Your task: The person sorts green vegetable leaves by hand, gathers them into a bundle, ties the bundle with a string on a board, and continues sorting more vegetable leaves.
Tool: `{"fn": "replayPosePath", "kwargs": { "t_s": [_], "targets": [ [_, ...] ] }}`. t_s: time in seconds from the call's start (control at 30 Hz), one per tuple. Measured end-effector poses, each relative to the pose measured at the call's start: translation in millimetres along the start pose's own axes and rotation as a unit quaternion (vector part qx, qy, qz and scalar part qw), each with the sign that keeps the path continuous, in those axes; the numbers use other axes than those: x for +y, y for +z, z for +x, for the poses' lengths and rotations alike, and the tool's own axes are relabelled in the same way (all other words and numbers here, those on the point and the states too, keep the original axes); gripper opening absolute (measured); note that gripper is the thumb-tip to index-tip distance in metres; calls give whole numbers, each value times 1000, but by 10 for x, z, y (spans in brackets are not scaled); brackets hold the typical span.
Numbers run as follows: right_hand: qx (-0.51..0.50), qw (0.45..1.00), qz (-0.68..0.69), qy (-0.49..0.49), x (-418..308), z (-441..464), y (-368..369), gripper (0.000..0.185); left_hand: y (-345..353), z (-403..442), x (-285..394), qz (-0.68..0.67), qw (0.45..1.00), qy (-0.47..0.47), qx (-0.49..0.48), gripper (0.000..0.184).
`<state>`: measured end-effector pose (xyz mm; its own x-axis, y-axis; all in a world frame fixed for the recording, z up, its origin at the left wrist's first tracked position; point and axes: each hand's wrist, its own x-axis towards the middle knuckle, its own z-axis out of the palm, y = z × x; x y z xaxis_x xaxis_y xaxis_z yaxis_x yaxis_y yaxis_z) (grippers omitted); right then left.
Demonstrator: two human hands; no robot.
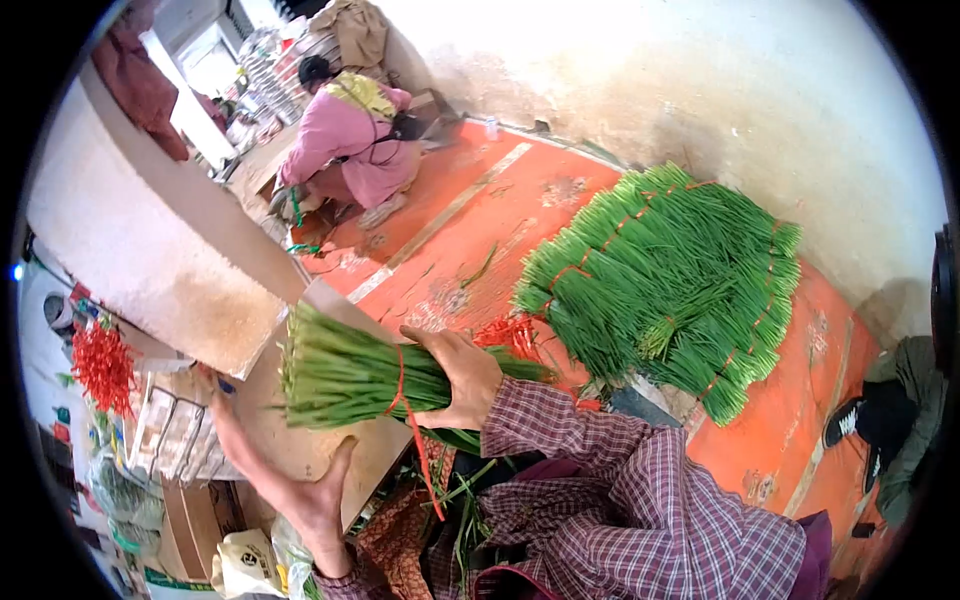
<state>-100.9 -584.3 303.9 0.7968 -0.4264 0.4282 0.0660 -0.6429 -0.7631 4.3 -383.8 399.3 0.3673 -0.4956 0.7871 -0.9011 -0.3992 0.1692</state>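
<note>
A thick bunch of long green chives [340, 370] lies across a pale board [290, 455]. A red tie [400, 385] circles the bunch, and its loose end hangs down in front. My right hand [465, 375] is closed around the bunch near that tie, the thumb and fingers on opposite sides. Low on the left, my left hand [310, 500] is apart from the bunch, its thumb and fingers spread with nothing held. Its fingertips reach up toward the board's left edge. Loose green leaves [465, 515] hang over my lap.
Several tied green bunches [670, 270] are piled on an orange mat [440, 230], near loose red ties [510, 335]. More red ties [103, 370] hang at left. A person in pink [350, 140] crouches behind a pillar [160, 230]. Another person's shoe [845, 420] shows at right.
</note>
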Motion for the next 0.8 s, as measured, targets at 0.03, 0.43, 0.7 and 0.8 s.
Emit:
{"fn": "replayPosePath", "kwargs": {
  "t_s": [0.03,0.43,0.7,0.8],
  "targets": [
    [-7,997,61,50,-69,-54,-144,101,98,-18,98,-123,989,-58,52,116],
    [18,999,50,1,-19,-425,-272,101,1012,-433,513,-601,724,-303,-154,83],
    [127,831,527,127,1281,-965,27,103,1195,196,1504,-308,899,141,-279,111],
    [221,833,426,275,1699,-1455,-286,110,1423,123,1482,-321,899,126,-270,105]
  ]
}}
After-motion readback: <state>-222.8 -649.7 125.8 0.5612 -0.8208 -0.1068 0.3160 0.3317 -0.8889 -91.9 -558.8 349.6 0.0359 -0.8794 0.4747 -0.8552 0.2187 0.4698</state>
